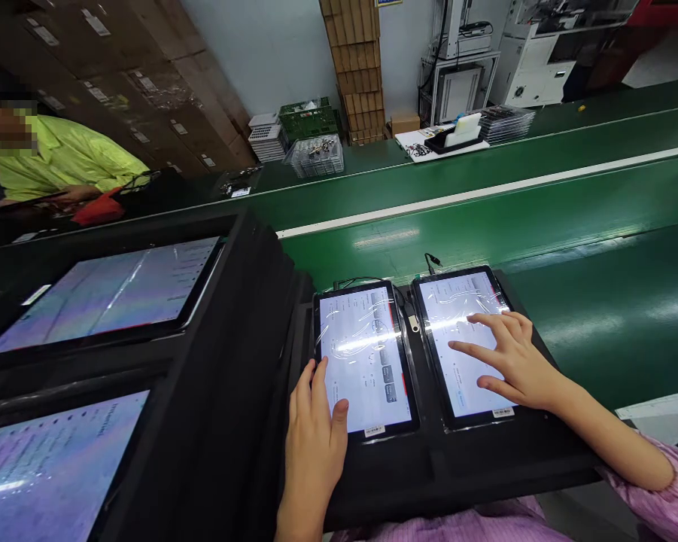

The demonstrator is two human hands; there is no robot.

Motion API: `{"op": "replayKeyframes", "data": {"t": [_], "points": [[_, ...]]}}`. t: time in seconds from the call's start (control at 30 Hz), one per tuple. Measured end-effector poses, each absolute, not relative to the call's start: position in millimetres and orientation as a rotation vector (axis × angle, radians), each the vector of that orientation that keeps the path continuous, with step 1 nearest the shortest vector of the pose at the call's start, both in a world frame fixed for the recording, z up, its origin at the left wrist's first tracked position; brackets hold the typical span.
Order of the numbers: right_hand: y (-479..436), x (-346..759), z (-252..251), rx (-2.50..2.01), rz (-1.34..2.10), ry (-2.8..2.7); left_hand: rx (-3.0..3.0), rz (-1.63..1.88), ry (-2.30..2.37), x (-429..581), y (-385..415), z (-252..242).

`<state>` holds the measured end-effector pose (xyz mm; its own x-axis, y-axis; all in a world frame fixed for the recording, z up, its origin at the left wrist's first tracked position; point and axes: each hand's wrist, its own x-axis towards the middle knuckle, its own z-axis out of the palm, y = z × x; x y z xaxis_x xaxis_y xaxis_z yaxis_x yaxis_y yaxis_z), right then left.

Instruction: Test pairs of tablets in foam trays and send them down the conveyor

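Two lit tablets lie side by side in a black foam tray (372,482), with clear film over their screens. My left hand (316,436) rests at the left edge of the left tablet (355,376), its fingers stretched out and thumb apart. Over the right tablet (448,331) my right hand (511,361) is spread, fingertips at or just above the screen; whether they touch I cannot tell. Between the tablets sits a small USB stick (414,324) on a dark cable. Another short black cable (432,262) sticks out from the right tablet's top edge. Neither hand holds anything.
To the left, stacked black foam trays (220,361) hold more lit tablets (129,290). A green conveyor (542,218) runs behind. Beyond it stand a clear bin (317,156), a green crate (308,119) and cardboard boxes (118,68). A co-worker in a yellow top (73,150) is at far left.
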<state>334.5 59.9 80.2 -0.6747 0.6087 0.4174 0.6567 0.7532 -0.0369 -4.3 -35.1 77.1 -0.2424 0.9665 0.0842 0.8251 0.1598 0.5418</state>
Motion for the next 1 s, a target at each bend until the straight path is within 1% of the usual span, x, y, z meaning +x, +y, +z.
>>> {"op": "replayKeyframes", "data": {"t": [1.0], "points": [[59.8, 336.9, 79.1, -0.973, -0.164, -2.565, 1.778, 0.725, 2.182, -4.5, -36.5, 71.4]]}}
